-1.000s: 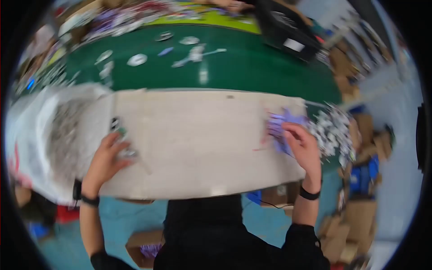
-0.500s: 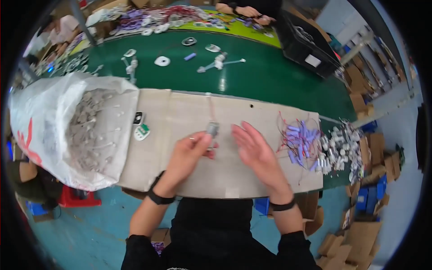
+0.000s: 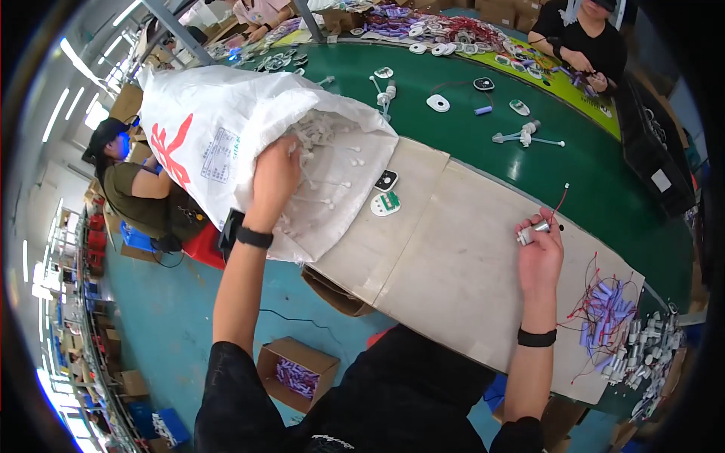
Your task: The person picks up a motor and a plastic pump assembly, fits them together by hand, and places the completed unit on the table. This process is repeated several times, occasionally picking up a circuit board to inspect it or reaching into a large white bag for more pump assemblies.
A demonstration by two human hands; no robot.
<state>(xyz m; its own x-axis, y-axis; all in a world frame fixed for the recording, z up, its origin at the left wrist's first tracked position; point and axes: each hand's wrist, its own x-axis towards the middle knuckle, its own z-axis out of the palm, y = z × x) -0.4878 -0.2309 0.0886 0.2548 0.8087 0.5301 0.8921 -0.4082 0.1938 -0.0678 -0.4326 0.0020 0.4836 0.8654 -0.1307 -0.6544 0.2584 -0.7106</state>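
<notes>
My left hand [image 3: 278, 174] reaches into the mouth of a large white woven sack [image 3: 204, 98]. It touches the pile of small white plastic parts with thin stems [image 3: 321, 136] inside; its fingertips are hidden among them. My right hand [image 3: 542, 249], over the right part of the work board, is closed around a small silver motor [image 3: 541, 226] with a white plastic end and a thin red lead ending in a white plug. By the sack's mouth lie a round white piece with a green circuit board [image 3: 387, 203] and a black-and-white oval piece [image 3: 386, 180].
Right of my right hand, purple cylindrical cells with red wires [image 3: 604, 309] lie beside a heap of silver-and-white motors [image 3: 646, 351]. A beige board [image 3: 453, 257] covers the near green table [image 3: 453, 68]. A black crate [image 3: 657, 162] stands far right. Co-workers sit across and at left.
The motor has passed from my left hand to my right, which was open before. My left hand has moved left into the sack. The view has turned left.
</notes>
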